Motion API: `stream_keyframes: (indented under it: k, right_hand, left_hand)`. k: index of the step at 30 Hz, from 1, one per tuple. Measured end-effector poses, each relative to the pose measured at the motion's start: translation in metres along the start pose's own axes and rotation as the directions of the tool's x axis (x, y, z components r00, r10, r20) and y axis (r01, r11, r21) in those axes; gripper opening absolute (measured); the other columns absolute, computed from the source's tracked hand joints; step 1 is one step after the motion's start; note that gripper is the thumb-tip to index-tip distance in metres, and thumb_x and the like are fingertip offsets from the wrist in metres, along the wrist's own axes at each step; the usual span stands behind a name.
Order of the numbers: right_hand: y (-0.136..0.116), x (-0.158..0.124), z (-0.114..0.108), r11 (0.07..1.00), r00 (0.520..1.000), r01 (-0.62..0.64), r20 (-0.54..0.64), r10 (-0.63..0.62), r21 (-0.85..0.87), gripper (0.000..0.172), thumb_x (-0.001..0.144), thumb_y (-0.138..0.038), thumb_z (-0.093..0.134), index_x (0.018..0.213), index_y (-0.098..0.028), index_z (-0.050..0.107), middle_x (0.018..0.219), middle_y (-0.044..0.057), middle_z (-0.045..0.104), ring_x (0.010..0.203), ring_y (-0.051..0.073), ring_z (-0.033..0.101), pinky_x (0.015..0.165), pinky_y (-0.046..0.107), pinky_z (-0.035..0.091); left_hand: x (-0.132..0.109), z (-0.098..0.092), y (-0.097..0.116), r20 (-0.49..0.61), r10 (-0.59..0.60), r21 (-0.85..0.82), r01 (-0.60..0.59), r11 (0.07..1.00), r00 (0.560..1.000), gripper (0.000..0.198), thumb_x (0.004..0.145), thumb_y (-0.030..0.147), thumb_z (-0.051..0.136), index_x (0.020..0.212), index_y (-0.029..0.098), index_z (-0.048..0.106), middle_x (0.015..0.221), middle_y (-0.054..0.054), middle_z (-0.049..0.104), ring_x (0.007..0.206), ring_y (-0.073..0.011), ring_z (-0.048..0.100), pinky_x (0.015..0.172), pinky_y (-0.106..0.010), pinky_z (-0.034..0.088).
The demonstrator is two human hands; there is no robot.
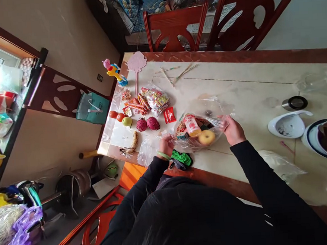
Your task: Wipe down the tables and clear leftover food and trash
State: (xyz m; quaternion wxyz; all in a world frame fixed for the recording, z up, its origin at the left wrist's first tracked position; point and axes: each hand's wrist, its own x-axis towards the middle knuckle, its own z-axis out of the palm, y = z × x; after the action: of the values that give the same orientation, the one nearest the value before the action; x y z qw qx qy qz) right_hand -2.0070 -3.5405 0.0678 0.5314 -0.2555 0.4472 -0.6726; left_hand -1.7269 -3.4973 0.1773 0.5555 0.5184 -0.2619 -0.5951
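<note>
A clear plastic bag (pixel 187 147) lies on the table between my hands, its mouth spread. My left hand (pixel 166 145) pinches its left edge, and a pale green bangle circles that wrist. On the opposite side, my right hand (pixel 233 131) grips the bag's gathered rim. Inside are a bottle with a pink and white label (pixel 191 125), a round yellow fruit (pixel 206 137) and some small packets, partly hidden by the film. Close to my left hand are another crumpled clear bag (pixel 149 150) and a green and grey cloth-like bundle (pixel 182 158).
Left on the table are two dragon fruits (pixel 152 123), a spotted banana (pixel 134 142), tomatoes (pixel 120 117), a green fruit (pixel 127 121), snack packets (pixel 158 99), a red packet (pixel 169 115) and a pink fly swatter (pixel 137 62). A white dish (pixel 287 125) and a pot (pixel 320 137) stand right.
</note>
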Motion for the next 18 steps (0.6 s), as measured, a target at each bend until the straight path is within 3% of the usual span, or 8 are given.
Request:
stream_keyframes:
  k: [2, 4, 6, 8, 11, 13, 15, 18]
  right_hand:
    - [0.002, -0.009, 0.000, 0.964, 0.969, 0.139, -0.167, -0.179, -0.228, 0.057, 0.090, -0.077, 0.060, 0.102, -0.022, 0.070, 0.083, 0.005, 0.060, 0.077, 0.022, 0.060, 0.071, 0.042, 0.057]
    - [0.000, -0.026, 0.007, 0.808, 0.831, 0.359, -0.234, -0.505, -0.468, 0.061, 0.094, -0.076, 0.055, 0.117, -0.022, 0.068, 0.113, 0.013, 0.068, 0.110, 0.033, 0.067, 0.097, 0.056, 0.058]
    - [-0.007, -0.049, 0.022, 0.575, 0.639, 0.571, -0.123, -0.759, -0.586, 0.060, 0.099, -0.070, 0.052, 0.134, -0.022, 0.062, 0.140, 0.018, 0.062, 0.136, 0.037, 0.059, 0.114, 0.062, 0.050]
    - [-0.015, -0.072, 0.046, 0.422, 0.561, 0.727, 0.114, -0.820, -0.541, 0.050, 0.105, -0.058, 0.048, 0.139, -0.023, 0.061, 0.143, 0.017, 0.064, 0.140, 0.035, 0.059, 0.119, 0.060, 0.049]
    - [-0.021, -0.090, 0.080, 0.391, 0.585, 0.810, 0.544, -0.601, -0.438, 0.036, 0.108, -0.042, 0.044, 0.129, -0.029, 0.070, 0.128, 0.011, 0.075, 0.134, 0.031, 0.065, 0.124, 0.055, 0.048]
    - [-0.017, -0.086, 0.091, 0.384, 0.624, 0.779, 0.671, -0.402, -0.495, 0.037, 0.105, -0.038, 0.050, 0.134, -0.027, 0.071, 0.139, 0.011, 0.072, 0.142, 0.032, 0.060, 0.130, 0.056, 0.040]
    - [-0.009, -0.071, 0.091, 0.360, 0.719, 0.694, 0.629, -0.297, -0.624, 0.054, 0.097, -0.038, 0.063, 0.147, -0.018, 0.064, 0.156, 0.018, 0.060, 0.151, 0.039, 0.050, 0.132, 0.060, 0.034]
    - [0.002, -0.041, 0.078, 0.393, 0.844, 0.535, 0.485, -0.228, -0.748, 0.075, 0.083, -0.041, 0.079, 0.150, -0.013, 0.058, 0.158, 0.023, 0.056, 0.150, 0.045, 0.047, 0.129, 0.062, 0.033]
  left_hand:
    - [-0.007, -0.010, -0.007, -0.041, 0.051, -0.006, -0.051, 0.999, 0.998, 0.021, 0.061, 0.006, 0.072, 0.064, 0.018, 0.055, 0.067, 0.002, 0.063, 0.065, -0.0099, 0.059, 0.071, -0.024, 0.046]
    - [-0.013, -0.017, -0.013, -0.061, 0.086, 0.031, -0.084, 0.996, 0.994, 0.017, 0.060, 0.011, 0.077, 0.068, 0.018, 0.063, 0.074, -0.001, 0.071, 0.072, -0.0126, 0.064, 0.077, -0.027, 0.048]
    - [-0.019, -0.021, -0.018, -0.059, 0.145, 0.087, -0.139, 0.986, 0.988, 0.019, 0.061, 0.019, 0.084, 0.074, 0.018, 0.070, 0.082, -0.002, 0.076, 0.080, -0.0156, 0.067, 0.082, -0.029, 0.049]
    - [-0.025, -0.023, -0.021, -0.036, 0.234, 0.156, -0.225, 0.962, 0.972, 0.025, 0.064, 0.028, 0.089, 0.081, 0.019, 0.073, 0.085, -0.002, 0.076, 0.083, -0.0167, 0.067, 0.085, -0.030, 0.049]
    - [-0.033, -0.025, -0.024, 0.000, 0.337, 0.236, -0.328, 0.915, 0.942, 0.034, 0.068, 0.039, 0.091, 0.088, 0.019, 0.073, 0.084, 0.000, 0.072, 0.082, -0.0146, 0.063, 0.085, -0.029, 0.048]
    - [-0.038, -0.027, -0.023, 0.006, 0.391, 0.281, -0.377, 0.883, 0.920, 0.035, 0.072, 0.043, 0.090, 0.089, 0.020, 0.071, 0.083, 0.002, 0.067, 0.080, -0.0128, 0.061, 0.083, -0.027, 0.048]
    - [-0.043, -0.032, -0.020, -0.001, 0.437, 0.307, -0.415, 0.856, 0.900, 0.036, 0.075, 0.046, 0.089, 0.087, 0.021, 0.068, 0.081, 0.003, 0.064, 0.078, -0.0115, 0.058, 0.079, -0.025, 0.047]
    - [-0.051, -0.041, -0.014, 0.033, 0.432, 0.331, -0.418, 0.846, 0.901, 0.042, 0.076, 0.055, 0.089, 0.077, 0.021, 0.063, 0.073, 0.004, 0.057, 0.070, -0.0104, 0.052, 0.070, -0.024, 0.044]
